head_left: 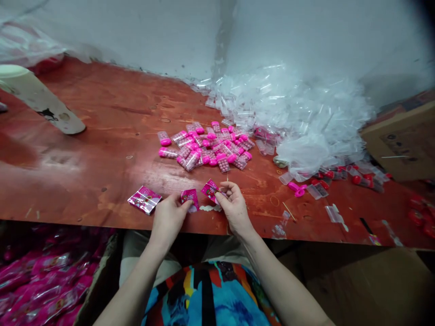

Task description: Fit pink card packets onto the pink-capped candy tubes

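Observation:
My left hand pinches a small pink printed piece between thumb and fingers, near the table's front edge. Just to the right, my right hand grips another pink printed piece. The two pieces are apart, with a whitish scalloped strip lying between the hands. A flat stack of pink printed sheets rests on the red table left of my left hand. Beyond both hands lies a pile of small clear containers with pink caps and pink balls inside.
Many clear empty containers are heaped against the wall. A whitish bottle stands at the left. Red-capped containers and a cardboard box are at the right. Below the table's left edge, a box holds pink packages.

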`<action>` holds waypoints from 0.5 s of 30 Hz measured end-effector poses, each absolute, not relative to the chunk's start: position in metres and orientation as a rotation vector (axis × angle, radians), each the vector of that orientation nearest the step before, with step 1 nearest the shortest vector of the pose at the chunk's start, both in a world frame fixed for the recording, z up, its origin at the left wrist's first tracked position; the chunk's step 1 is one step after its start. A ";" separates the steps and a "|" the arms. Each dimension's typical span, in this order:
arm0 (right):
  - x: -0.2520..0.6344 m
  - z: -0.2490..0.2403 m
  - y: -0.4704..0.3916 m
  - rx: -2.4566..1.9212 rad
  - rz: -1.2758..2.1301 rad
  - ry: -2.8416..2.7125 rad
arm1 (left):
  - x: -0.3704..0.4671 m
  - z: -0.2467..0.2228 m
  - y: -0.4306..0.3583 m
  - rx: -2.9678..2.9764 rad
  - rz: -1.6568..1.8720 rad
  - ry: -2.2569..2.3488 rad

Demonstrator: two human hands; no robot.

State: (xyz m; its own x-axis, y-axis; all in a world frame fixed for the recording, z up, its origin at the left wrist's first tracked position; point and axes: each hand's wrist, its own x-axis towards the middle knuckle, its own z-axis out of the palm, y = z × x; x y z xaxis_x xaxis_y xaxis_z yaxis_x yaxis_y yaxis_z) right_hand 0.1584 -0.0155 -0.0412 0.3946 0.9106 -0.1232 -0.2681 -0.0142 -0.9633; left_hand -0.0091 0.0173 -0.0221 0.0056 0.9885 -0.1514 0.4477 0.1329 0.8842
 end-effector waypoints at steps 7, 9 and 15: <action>0.151 -0.041 -0.018 -1.116 1.214 -0.522 | 0.019 -0.001 -0.006 1.281 0.985 1.558; 0.145 -0.041 -0.021 -1.107 1.224 -0.547 | 0.031 -0.004 -0.011 1.106 0.887 1.394; 0.144 -0.039 -0.021 -1.376 0.943 -1.030 | 0.030 -0.023 0.005 1.027 0.846 1.419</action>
